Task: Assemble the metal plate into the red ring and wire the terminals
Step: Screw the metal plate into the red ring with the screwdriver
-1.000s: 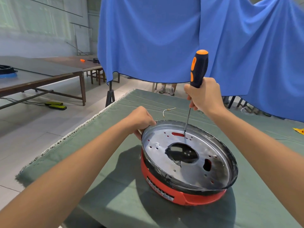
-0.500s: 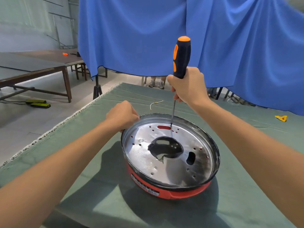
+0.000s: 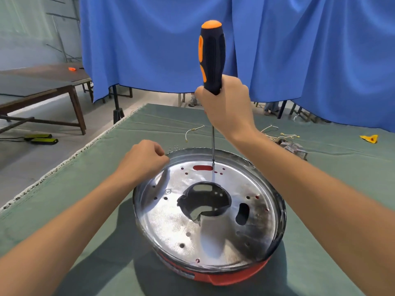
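Note:
A shiny round metal plate (image 3: 171, 223) with a central opening and several small holes sits inside the red ring (image 3: 237, 276) on the green cloth. My right hand (image 3: 226, 110) grips a black and orange screwdriver (image 3: 211, 58) held upright, its tip down on the plate's far side beside a red slot. My left hand (image 3: 145, 159) holds the plate's far-left rim with curled fingers. A loose wire (image 3: 193, 131) lies on the cloth behind the ring.
The green cloth (image 3: 102, 210) covers the table; its left edge drops to the floor. More wires and small metal parts (image 3: 286, 142) lie at the back right, with a yellow piece (image 3: 368, 138) farther right. A blue curtain (image 3: 149, 39) hangs behind. Wooden tables (image 3: 38, 90) stand at left.
The view has shifted, so the ring and plate now appear closer. Both hands keep their holds, with the screwdriver tip still at the plate's far side.

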A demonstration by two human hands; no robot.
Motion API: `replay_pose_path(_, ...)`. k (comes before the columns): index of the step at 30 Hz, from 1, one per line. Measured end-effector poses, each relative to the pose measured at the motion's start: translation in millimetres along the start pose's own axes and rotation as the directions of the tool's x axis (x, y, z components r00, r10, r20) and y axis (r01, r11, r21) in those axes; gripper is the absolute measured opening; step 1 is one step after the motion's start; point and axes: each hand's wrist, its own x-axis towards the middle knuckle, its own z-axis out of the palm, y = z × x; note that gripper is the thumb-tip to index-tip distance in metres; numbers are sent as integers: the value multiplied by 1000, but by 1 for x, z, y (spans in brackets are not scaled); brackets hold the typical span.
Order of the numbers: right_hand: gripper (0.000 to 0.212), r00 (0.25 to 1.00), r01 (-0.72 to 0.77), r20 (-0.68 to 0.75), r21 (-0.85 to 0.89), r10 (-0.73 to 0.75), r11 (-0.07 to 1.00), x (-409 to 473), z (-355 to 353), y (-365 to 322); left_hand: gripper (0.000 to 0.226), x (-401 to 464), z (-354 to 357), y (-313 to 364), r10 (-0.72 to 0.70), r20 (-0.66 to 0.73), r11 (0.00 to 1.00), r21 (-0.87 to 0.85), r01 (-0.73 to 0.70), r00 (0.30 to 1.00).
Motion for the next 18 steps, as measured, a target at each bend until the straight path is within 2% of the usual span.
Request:
replay_pose_path(8,38,1000,16,-18,12,-16,1000,2,1,2,10,7,-1,10,18,63,989,145,-27,998)
replay_pose_path(13,39,1000,11,-17,32,-10,999,1,-1,2,10,6,-3,11,47,91,985,162,-62,995)
replay_pose_path(18,39,1000,15,-17,44,-14,999,0,-1,2,27,3,-4,15,48,87,981,185,-63,995)
